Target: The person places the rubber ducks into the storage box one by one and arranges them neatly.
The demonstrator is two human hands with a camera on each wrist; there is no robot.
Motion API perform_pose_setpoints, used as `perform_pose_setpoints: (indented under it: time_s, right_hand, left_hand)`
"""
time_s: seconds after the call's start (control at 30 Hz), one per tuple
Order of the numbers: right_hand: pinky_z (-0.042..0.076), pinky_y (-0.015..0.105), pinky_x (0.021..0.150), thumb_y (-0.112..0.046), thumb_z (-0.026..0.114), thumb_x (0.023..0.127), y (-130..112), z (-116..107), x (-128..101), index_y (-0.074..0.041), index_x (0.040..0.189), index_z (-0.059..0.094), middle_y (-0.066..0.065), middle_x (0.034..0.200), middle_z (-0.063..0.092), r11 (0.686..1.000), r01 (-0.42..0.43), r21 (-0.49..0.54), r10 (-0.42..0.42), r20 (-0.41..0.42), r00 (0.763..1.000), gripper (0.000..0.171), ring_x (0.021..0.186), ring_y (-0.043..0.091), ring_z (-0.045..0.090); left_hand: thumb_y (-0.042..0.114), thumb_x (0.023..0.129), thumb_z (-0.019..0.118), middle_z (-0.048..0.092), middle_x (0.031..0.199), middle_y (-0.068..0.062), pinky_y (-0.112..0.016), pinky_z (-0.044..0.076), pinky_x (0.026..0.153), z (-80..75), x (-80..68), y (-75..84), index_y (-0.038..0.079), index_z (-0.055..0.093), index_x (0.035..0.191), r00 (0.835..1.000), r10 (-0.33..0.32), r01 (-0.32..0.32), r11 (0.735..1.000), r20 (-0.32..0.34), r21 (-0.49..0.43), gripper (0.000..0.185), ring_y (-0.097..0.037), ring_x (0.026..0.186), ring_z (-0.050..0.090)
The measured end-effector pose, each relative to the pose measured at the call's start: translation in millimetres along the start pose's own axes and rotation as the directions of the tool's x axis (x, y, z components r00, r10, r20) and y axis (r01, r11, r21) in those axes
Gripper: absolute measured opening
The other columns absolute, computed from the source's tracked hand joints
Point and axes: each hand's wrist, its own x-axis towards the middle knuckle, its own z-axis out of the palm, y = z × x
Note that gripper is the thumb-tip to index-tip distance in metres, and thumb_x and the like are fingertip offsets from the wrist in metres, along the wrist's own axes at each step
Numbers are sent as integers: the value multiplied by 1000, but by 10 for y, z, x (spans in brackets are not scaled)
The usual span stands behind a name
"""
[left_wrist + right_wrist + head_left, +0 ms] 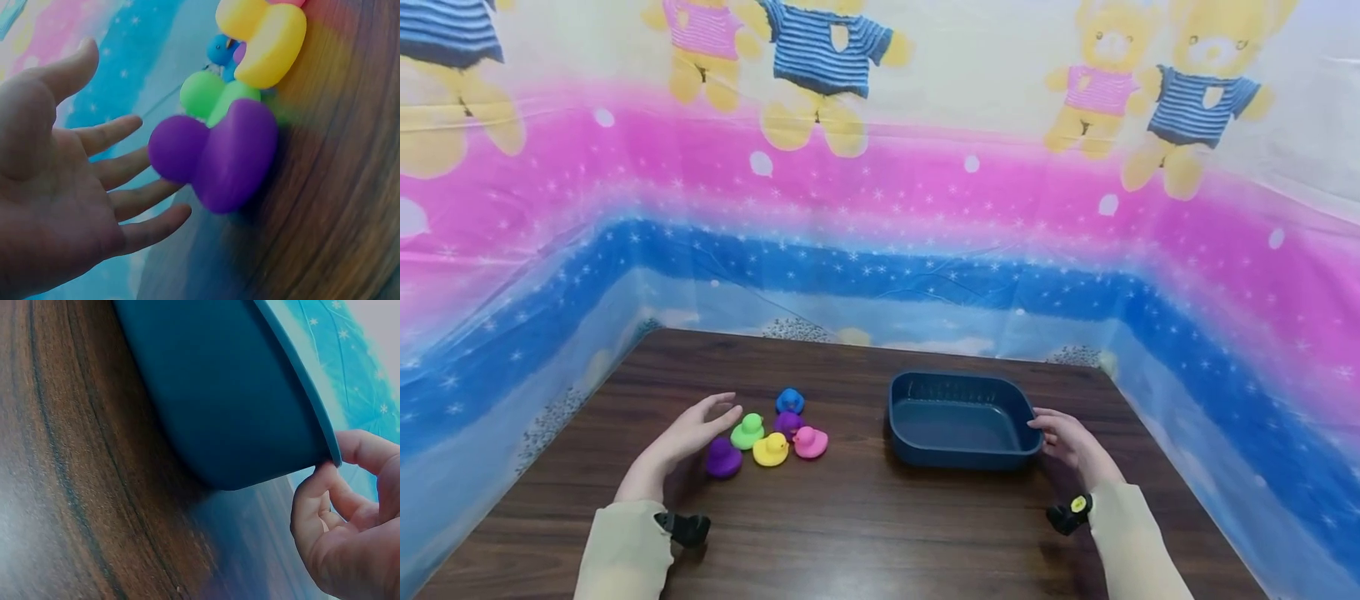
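My left hand (696, 429) is beside a cluster of rubber ducks on the table's left half, fingers spread and nothing held. Closest to it are a purple duck (231, 156) and a green duck (748, 432). Next to these sit a yellow duck (771, 449), a pink duck (810, 442), a second purple duck (788, 424) and a blue duck (790, 402) at the back. On the right, my right hand (1071, 442) pinches the rim of a dark blue plastic basin (219, 394) at its right end. Inside the basin only its bare floor shows.
The dark wooden table (850, 525) carries everything. A printed cloth (925, 217) with bears and snowflakes hangs along its back and sides. Black straps, a left one (683, 528) and a right one (1067, 514), sit on the wrists.
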Motion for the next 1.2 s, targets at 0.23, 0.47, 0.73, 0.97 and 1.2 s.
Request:
perform_pose_setpoints:
  time_s: [0.23, 0.47, 0.73, 0.97, 1.2]
  right_hand:
    - [47, 21, 68, -10, 55, 97, 21, 47, 21, 3, 151, 25, -8, 95, 60, 996, 7, 87, -8, 8, 1000, 63, 75, 5, 55]
    - [49, 22, 72, -11, 56, 96, 60, 166, 31, 2, 148, 29, -8, 101, 61, 994, 20, 108, -23, 24, 999, 60, 80, 4, 58]
    - [51, 22, 75, -12, 57, 96, 50, 310, 17, 2, 147, 31, -8, 100, 61, 991, 31, 127, -33, 18, 999, 58, 83, 4, 60]
    - [51, 22, 74, -9, 53, 97, 97, 428, -19, 0, 141, 37, -10, 95, 64, 980, 43, 192, -45, 5, 999, 49, 81, 4, 62]
    - [50, 21, 76, -10, 52, 96, 142, 579, -32, -6, 134, 45, -10, 95, 64, 962, 59, 266, -58, -12, 998, 38, 78, 3, 60]
  left_hand:
    - [44, 99, 52, 33, 149, -34, -67, 32, 106, 1, -1, -105, -3, 28, 150, 1000, 13, -12, 1000, -27, 28, 73, -53, 136, 29]
    - [39, 92, 65, 40, 144, -34, -66, 35, 104, -15, -45, -216, -4, 34, 147, 1000, 21, -21, 1000, -12, 11, 76, -52, 133, 35]
    - [35, 87, 73, 46, 141, -31, -62, 39, 102, -23, -80, -310, -6, 36, 145, 999, 50, -51, 998, -8, -33, 80, -48, 129, 44]
    - [30, 84, 77, 49, 139, -30, -65, 36, 103, -16, -101, -353, -6, 46, 140, 999, 45, -45, 998, 11, -38, 73, -48, 128, 45]
    - [23, 81, 80, 54, 133, -30, -63, 38, 102, -22, -122, -422, -5, 56, 132, 999, 40, -40, 999, 1, -32, 63, -47, 126, 46]
